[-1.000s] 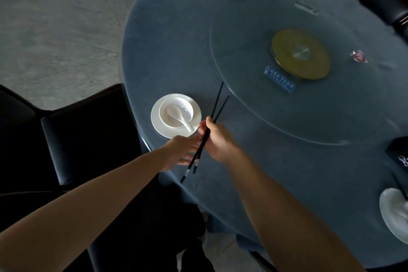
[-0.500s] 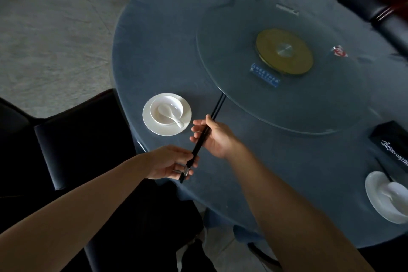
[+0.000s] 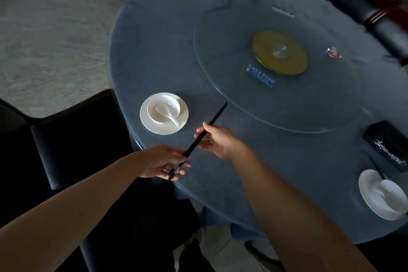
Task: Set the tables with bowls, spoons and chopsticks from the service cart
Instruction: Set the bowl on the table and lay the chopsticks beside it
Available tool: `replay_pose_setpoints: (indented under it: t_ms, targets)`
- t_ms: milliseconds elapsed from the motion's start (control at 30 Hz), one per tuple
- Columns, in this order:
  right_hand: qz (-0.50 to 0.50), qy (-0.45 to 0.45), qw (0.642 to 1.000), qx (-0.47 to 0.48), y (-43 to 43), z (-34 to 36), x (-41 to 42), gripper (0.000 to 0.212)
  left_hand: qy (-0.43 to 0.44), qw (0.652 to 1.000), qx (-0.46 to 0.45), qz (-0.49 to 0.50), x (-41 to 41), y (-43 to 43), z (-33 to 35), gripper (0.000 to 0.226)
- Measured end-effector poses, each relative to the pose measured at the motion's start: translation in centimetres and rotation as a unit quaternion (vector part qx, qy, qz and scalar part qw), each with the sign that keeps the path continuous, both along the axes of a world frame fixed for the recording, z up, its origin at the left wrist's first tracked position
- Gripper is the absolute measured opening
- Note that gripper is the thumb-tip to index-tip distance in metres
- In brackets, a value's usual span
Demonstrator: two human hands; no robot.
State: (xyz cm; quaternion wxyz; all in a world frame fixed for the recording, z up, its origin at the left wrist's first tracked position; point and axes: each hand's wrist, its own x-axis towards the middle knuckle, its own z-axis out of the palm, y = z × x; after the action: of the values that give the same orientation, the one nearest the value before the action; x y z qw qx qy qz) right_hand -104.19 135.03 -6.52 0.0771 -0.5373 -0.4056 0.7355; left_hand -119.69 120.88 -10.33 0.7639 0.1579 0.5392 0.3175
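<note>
Blue-clothed round bench (image 3: 154, 51), dim room. Above its near edge, the left hand (image 3: 163, 162) pinches the lower end of the black chopsticks (image 3: 215, 117) and the right hand (image 3: 220, 139) pinches their middle. Just to the left, a white bowl (image 3: 171, 104) holding a spoon (image 3: 167, 113) sits on a saucer (image 3: 150, 126).

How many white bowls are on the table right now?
2. One bowl sits on a plate near the table's left edge, a spoon inside; the other bowl on another plate at the lower right. Others may lie out of view.
</note>
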Motion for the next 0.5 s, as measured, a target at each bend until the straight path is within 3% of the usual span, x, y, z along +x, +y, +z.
replay_pose_setpoints:
  t_ms: [500]
  targets:
    - [-0.096,0.051,0.993,-0.035,0.3,0.0,0.5,0.014,-0.002,0.999,-0.051,0.019,-1.3,-0.2,0.3,0.027]
